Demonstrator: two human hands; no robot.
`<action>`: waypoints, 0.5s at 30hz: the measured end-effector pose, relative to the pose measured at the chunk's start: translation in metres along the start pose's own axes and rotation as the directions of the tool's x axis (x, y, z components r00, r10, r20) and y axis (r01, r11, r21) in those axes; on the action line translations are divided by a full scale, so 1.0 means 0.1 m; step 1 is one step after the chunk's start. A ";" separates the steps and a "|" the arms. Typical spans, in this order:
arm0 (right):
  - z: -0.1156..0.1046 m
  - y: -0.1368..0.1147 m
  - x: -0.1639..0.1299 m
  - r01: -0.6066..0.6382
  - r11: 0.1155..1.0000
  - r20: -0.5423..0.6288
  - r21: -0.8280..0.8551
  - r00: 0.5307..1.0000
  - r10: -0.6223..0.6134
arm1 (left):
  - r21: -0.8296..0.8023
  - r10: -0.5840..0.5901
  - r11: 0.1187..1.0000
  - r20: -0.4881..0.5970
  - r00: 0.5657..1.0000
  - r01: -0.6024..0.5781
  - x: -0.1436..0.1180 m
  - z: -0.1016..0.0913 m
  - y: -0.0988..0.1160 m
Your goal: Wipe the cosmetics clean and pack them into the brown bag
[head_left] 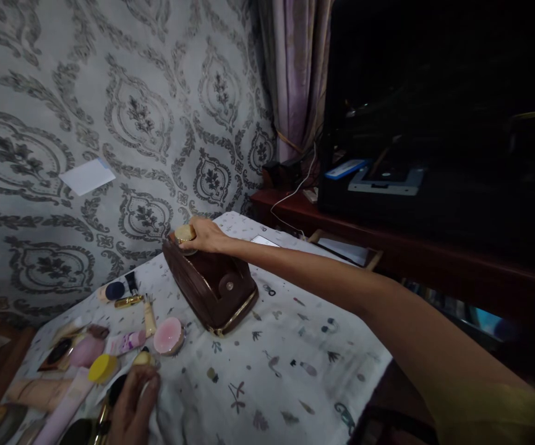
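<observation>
A small round gold jar (185, 233) sits at the far end of a brown leather pouch (211, 284), on top of it, and the right hand (205, 236) is closed around the jar with the fingers curled over it, the arm stretched out long across the table. The pouch lies near the middle of a white cloth (290, 346) printed with small dark figures, its snap flap and gold zipper edge facing the camera. Just left of the pouch, a round pink compact (169, 335) rests on the cloth, with a thin cream tube (149, 316) and a gold lipstick (128, 301) beside it. Further left of the pouch lies a yellow lid (102, 368) among a heap of other cosmetics. The left hand (132, 405) is at the near edge of that heap, left of and below the pouch, fingers bent and resting on a small item; whether it grips it I cannot tell. Behind the pouch stands a patterned grey wall (109, 93).
</observation>
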State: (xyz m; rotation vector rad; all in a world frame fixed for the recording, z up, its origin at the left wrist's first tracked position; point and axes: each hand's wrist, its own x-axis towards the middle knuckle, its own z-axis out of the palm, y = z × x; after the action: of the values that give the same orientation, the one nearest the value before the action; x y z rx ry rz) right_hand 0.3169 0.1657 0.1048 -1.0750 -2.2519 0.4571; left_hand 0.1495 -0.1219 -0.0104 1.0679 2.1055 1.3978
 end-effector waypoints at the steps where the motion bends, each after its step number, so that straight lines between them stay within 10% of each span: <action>1: 0.00 0.00 0.00 -0.002 1.000 0.003 0.002 1.000 0.002 | 0.070 0.167 0.983 0.061 0.984 -0.171 0.06 0.05 0.14; 3: 0.00 -0.01 -0.01 -0.011 1.000 0.008 0.004 1.000 0.011 | 0.207 0.466 0.827 0.265 0.844 -0.522 0.22 0.16 0.51; 6: -0.02 -0.03 -0.03 -0.022 1.000 0.015 0.005 1.000 0.022 | 0.458 0.610 0.438 0.481 0.630 -0.774 0.47 0.39 1.15; 10: -0.06 -0.05 -0.08 -0.034 0.999 0.007 -0.003 0.999 0.034 | 0.676 0.441 0.043 0.648 0.621 -0.736 0.71 0.67 1.74; 15: -0.12 0.00 -0.07 -0.051 0.998 -0.012 -0.028 0.999 0.051 | 0.718 0.369 0.057 0.631 0.682 -0.694 0.80 0.62 1.65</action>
State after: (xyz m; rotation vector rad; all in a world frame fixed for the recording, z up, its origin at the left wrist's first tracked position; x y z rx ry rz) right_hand 0.3280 0.1611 0.1117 -1.1486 -2.2315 0.4403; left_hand 0.2035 0.0115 0.1185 2.5837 2.2947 -0.2023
